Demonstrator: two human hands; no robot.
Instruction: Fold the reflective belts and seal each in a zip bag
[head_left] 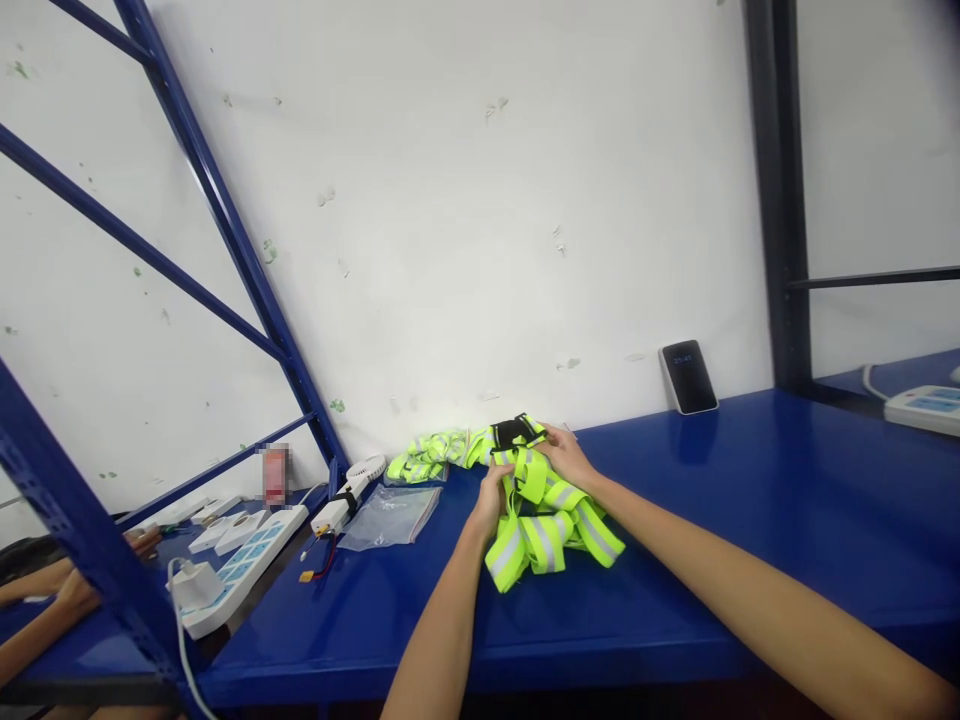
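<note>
A tangled bundle of neon-yellow reflective straps with silver stripes lies in front of me. At its left edge, my left hand is closed on the straps, thumb uppermost. My right hand grips the bundle from the upper right, with its fingertips partly hidden behind the fabric. Between and just beyond the hands is a black section of the strap gear. Another heap of yellow reflective straps lies farther back to the left, close to or touching the bundle.
On the blue table, a clear zip bag, a small white fan and a wired white battery pack lie left. A black-screened device leans against the wall. Beyond the blue frame are a power strip and another person's hands.
</note>
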